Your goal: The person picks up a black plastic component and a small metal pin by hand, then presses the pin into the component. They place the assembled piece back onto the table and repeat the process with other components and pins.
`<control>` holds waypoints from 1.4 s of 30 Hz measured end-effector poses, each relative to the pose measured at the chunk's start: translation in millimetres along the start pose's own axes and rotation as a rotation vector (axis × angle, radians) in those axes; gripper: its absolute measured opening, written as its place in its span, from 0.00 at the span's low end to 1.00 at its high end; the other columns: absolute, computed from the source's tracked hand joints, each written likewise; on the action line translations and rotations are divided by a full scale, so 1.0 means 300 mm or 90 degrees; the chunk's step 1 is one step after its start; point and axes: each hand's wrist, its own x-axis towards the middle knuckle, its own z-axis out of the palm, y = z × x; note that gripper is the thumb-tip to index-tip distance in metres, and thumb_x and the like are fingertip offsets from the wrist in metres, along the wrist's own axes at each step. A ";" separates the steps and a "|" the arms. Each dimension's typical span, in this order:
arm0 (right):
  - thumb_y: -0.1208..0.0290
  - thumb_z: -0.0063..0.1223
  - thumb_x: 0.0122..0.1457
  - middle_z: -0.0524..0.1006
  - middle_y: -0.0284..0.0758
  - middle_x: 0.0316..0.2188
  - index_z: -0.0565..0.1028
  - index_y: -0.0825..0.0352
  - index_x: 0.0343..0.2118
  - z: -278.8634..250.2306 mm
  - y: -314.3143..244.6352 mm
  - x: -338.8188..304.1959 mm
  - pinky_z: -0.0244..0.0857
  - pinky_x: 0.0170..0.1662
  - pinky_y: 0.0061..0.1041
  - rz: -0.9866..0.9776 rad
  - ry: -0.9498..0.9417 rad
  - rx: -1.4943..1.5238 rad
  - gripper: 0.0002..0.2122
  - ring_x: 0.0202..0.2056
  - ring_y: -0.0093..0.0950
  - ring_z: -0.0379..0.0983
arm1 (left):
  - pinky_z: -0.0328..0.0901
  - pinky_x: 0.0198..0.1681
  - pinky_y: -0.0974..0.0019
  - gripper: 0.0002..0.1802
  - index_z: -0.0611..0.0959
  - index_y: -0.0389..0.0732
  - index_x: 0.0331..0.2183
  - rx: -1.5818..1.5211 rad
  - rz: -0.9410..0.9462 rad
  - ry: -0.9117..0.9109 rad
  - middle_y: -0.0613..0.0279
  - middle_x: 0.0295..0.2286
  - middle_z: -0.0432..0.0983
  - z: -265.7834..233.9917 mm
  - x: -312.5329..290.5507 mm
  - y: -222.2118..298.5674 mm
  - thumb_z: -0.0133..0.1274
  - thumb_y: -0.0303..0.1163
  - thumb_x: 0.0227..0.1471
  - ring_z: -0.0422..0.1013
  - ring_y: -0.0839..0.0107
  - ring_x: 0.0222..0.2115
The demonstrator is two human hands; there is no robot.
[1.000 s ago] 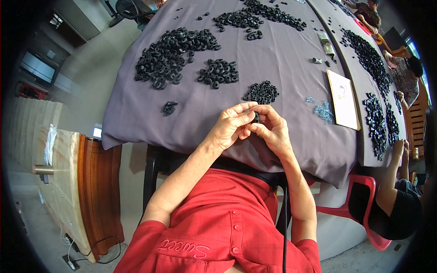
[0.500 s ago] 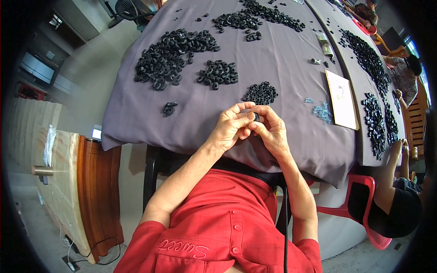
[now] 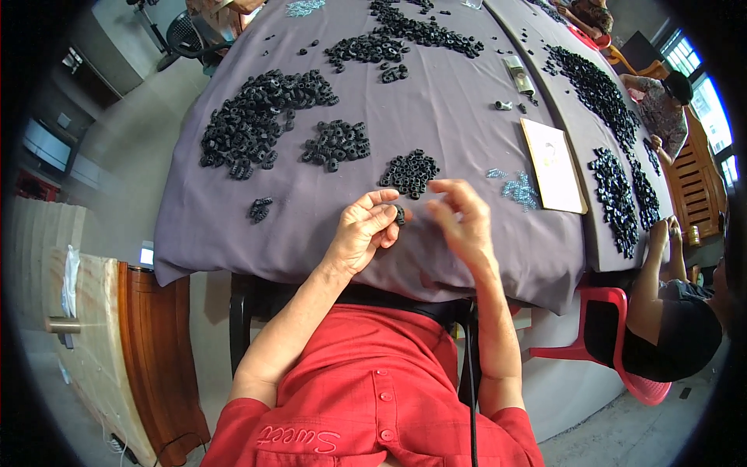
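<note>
- Cloth-covered table (image 3: pixel 311 233), greyish purple: its far end is cut off by the upper edge, and the near edge is partly covered by the person's forearms.
- Seated co-worker (image 3: pixel 681 338) in a black top, at the right: the head is lost in the dark rim.
- Large heap of black ribbed pieces (image 3: pixel 264 117), on the table's left: individual pieces overlap and are hard to separate.
- Right hand (image 3: pixel 461 222): loosely open beside the left one, thumb and forefinger apart, nothing visible between them. Motion blur softens the fingers.
- Left hand (image 3: pixel 362 233): thumb and fingers nearly closed in a pinch around one small dark piece; the curled fingers hide part of their own tips.
- Pile of small black rings (image 3: pixel 410 173): just beyond the hands, its near side close to the left fingertips.
- Loose translucent blue pieces (image 3: pixel 520 191): right of the hands, too small to make out singly.
- Black ribbed piece (image 3: pixel 400 215): at the left fingertips, above the cloth, partly covered. Its visible length runs roughly away from the person; which end leads cannot be told.
</note>
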 end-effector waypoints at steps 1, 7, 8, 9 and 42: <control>0.79 0.54 0.48 0.74 0.37 0.29 0.74 0.69 0.35 -0.027 0.022 0.011 0.65 0.29 0.22 -0.010 0.075 -0.041 0.09 0.23 0.24 0.68 | 0.60 0.19 0.78 0.13 0.71 0.38 0.41 -0.002 0.002 -0.001 0.53 0.30 0.76 0.003 0.002 0.000 0.52 0.28 0.52 0.68 0.79 0.19; 0.78 0.53 0.47 0.72 0.34 0.33 0.75 0.65 0.31 -0.180 0.164 0.047 0.58 0.42 0.33 -0.012 0.170 -0.509 0.07 0.37 0.37 0.65 | 0.61 0.20 0.77 0.12 0.72 0.39 0.40 0.004 0.000 -0.005 0.52 0.31 0.76 0.004 0.005 0.001 0.51 0.28 0.53 0.68 0.79 0.19; 0.78 0.53 0.47 0.72 0.34 0.33 0.75 0.65 0.31 -0.184 0.175 0.053 0.58 0.42 0.33 -0.014 0.168 -0.508 0.07 0.37 0.37 0.65 | 0.61 0.20 0.78 0.11 0.72 0.39 0.40 0.007 0.001 -0.006 0.52 0.31 0.76 0.002 0.004 0.000 0.51 0.28 0.53 0.69 0.79 0.19; 0.78 0.53 0.47 0.72 0.34 0.34 0.75 0.65 0.31 -0.189 0.184 0.059 0.58 0.42 0.34 -0.033 0.161 -0.546 0.07 0.37 0.37 0.65 | 0.62 0.20 0.78 0.11 0.73 0.40 0.40 0.010 0.002 -0.008 0.53 0.31 0.76 0.001 0.004 -0.001 0.51 0.28 0.53 0.69 0.79 0.19; 0.83 0.49 0.43 0.73 0.35 0.33 0.75 0.65 0.35 -0.162 0.176 0.032 0.59 0.42 0.32 -0.131 0.042 -0.419 0.14 0.35 0.37 0.64 | 0.63 0.21 0.77 0.09 0.74 0.40 0.39 0.008 0.001 -0.018 0.54 0.31 0.76 0.005 0.000 -0.002 0.49 0.28 0.54 0.70 0.79 0.20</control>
